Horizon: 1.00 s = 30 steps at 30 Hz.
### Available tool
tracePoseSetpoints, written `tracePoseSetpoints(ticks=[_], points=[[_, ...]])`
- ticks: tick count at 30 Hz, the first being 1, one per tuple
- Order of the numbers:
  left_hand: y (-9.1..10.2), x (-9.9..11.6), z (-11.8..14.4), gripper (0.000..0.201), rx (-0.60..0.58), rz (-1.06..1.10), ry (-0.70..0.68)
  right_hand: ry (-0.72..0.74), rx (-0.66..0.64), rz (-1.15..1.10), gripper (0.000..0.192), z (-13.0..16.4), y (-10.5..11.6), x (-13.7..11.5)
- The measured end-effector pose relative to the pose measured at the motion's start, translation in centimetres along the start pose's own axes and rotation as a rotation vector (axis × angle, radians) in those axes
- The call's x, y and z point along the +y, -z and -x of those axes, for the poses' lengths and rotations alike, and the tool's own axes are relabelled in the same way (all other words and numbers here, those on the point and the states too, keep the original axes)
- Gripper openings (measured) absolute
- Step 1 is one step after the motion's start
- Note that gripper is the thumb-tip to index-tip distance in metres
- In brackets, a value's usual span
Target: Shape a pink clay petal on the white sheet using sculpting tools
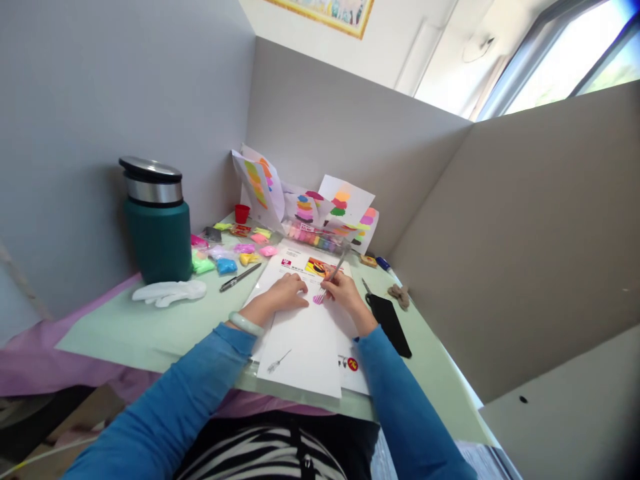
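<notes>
- Colouring is in hand: a pencil (334, 273) is gripped in the right hand (345, 292) over a small, perhaps pink patch (318, 299).
- Sheet (305, 340) on the counter (150, 327) is pinned flat by the left hand (285, 293).
- Short, steady strokes inside the patch are called for.

Green desk (150, 330) w/ flask (156, 223), paper (305, 340), pen (240, 277), clay bags (225, 257).

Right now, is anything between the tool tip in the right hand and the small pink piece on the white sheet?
Nothing visible. The right hand holds the thin tool with its tip at the pink piece; the left hand rests flat just beside it on the white sheet.
</notes>
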<state>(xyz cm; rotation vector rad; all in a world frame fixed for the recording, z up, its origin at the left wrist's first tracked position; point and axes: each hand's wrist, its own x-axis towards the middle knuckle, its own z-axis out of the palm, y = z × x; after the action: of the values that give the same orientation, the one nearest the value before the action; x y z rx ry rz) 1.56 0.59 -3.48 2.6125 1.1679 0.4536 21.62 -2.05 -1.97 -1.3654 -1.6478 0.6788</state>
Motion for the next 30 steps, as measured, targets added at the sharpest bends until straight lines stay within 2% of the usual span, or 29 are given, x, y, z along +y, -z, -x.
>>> tracePoseSetpoints(ticks=[5, 9, 12, 15, 18, 21, 26, 28, 30], points=[[0.0, 0.0, 0.1, 0.038, 0.009, 0.000, -0.001, -0.027, -0.098, 0.070, 0.006, -1.0, 0.5, -1.5], [0.1, 0.2, 0.1, 0.037, 0.006, -0.001, 0.001, 0.048, -0.134, 0.184, 0.003, -1.6, 0.4, -2.4], [0.2, 0.3, 0.1, 0.036, 0.008, -0.019, -0.005, 0.136, -0.172, 0.281, 0.011, -2.0, -0.7, -3.1], [0.3, 0.4, 0.2, 0.036, 0.013, -0.037, -0.008, 0.154, -0.188, 0.418, 0.015, -2.3, -2.2, -3.6], [0.2, 0.4, 0.1, 0.037, 0.020, -0.044, -0.007, 0.155, -0.143, 0.492, 0.017, -2.1, -3.3, -3.5], [0.2, 0.3, 0.1, 0.038, 0.021, -0.048, -0.015, 0.135, -0.096, 0.411, 0.015, -1.6, -3.6, -2.9], [0.3, 0.4, 0.1, 0.035, 0.011, -0.037, 0.004, 0.115, -0.031, 0.009, 0.011, -0.8, -2.8, -2.3], [0.3, 0.4, 0.1, 0.036, 0.007, -0.027, 0.017, 0.098, 0.066, -0.133, 0.019, -0.6, -2.0, -2.1], [0.2, 0.4, 0.1, 0.038, 0.008, -0.012, 0.024, 0.061, 0.195, -0.176, 0.027, -0.3, -1.2, -1.7]])
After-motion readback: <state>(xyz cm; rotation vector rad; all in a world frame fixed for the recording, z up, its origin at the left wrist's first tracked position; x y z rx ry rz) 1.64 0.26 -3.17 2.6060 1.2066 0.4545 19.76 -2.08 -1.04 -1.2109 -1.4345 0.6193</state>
